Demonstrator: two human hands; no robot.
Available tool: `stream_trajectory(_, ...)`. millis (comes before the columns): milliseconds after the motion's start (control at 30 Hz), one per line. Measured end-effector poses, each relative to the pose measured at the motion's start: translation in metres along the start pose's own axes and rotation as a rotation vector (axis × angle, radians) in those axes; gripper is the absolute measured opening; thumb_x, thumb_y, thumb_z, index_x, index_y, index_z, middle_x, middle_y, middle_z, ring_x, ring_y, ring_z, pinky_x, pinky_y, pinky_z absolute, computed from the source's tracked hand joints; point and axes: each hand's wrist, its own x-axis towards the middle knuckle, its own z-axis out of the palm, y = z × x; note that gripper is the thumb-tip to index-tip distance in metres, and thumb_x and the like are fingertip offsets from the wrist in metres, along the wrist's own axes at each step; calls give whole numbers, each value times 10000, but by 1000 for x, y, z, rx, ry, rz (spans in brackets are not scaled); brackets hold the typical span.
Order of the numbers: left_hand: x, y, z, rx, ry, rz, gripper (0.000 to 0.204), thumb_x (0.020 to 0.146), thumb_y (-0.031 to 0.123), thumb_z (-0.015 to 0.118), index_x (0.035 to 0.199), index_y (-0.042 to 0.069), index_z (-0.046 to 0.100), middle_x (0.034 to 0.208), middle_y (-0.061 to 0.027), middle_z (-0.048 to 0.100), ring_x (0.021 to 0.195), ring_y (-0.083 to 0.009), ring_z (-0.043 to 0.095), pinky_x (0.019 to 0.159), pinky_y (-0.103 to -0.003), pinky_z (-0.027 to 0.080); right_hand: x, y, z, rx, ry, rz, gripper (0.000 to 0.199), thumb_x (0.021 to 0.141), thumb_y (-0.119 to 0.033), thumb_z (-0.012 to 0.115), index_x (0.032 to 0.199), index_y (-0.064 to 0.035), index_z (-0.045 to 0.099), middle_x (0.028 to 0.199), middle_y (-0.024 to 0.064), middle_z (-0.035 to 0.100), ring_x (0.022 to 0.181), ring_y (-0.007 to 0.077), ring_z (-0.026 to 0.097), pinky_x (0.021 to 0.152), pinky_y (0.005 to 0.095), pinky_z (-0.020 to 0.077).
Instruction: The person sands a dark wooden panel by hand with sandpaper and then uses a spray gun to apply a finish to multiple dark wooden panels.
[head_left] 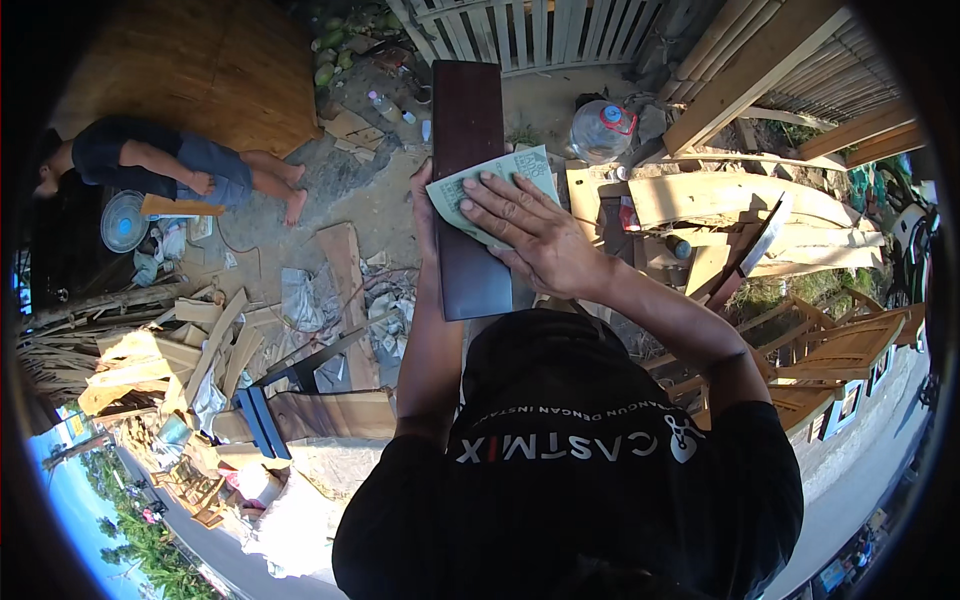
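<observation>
A dark brown board (468,190) stands upright at the centre, running away from the person. The right hand (530,235) lies flat and open on a pale green sheet of sandpaper (490,190), pressing it against the board's right face. The left hand (424,205) grips the board's left edge, fingers mostly hidden. Far right, a clear water jug (602,130) with a blue cap stands on the ground. Left, pale wood offcuts (190,345) lie heaped.

A sheet of sandpaper (490,190) lies on the board (470,190), with the right hand (535,235) flat on top and the left hand (425,205) at the board's left edge. A water jug (602,130) stands to the right, wood scraps (200,350) lie left, and a person (170,165) lies far left.
</observation>
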Motion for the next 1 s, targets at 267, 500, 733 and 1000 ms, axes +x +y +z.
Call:
stream_trajectory(267,27,41,-31,-139,-210,55,767,1032,530,493,1550,-25,392,1503,-253,510,1355,-361,544,1108,-476,500,-62,-45,-29,934,-79,281,450,1048,-213,601,1455,-25,555,1398,130,649,1287,272,633,1148,450,468)
stream_trajectory(500,-7,40,7,520,49,142,485,1003,146,636,1456,20,515,1337,-198,654,1221,-356,670,992,-442,587,-40,-2,-73,1778,671,923,461,1087,-336,564,1360,35,563,1257,158,697,1111,237,714,964,403,590)
stream_trajectory(733,-34,15,26,1084,-52,339,523,949,-14,748,1422,-31,524,1214,-86,711,1062,-131,679,929,-271,546,-11,-6,-147,229,529,474,343,1087,-214,554,1323,14,655,1253,139,716,1123,236,709,998,375,536)
stream_trajectory(1000,-47,13,16,1450,12,525,457,919,31,791,1347,-20,638,1100,-137,737,951,-160,706,822,-298,557,2,-2,-119,-78,275,55,464,972,-74,640,1429,-18,584,1469,162,607,1372,335,575,1180,494,435)
